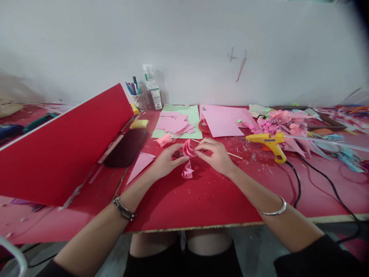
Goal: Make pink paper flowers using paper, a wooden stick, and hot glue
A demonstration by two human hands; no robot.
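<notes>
My left hand and my right hand meet over the red table, and both pinch a curled pink paper strip between the fingertips. Just below it a folded pink paper piece lies on the table, untouched. A thin wooden stick runs out from behind my right hand. A pink paper triangle lies left of my left hand.
A yellow glue gun with a black cord lies at the right. Pink sheets, pink squares on a green sheet, a pen cup and a bottle stand behind. A tilted red board stands at the left. A craft pile fills the far right.
</notes>
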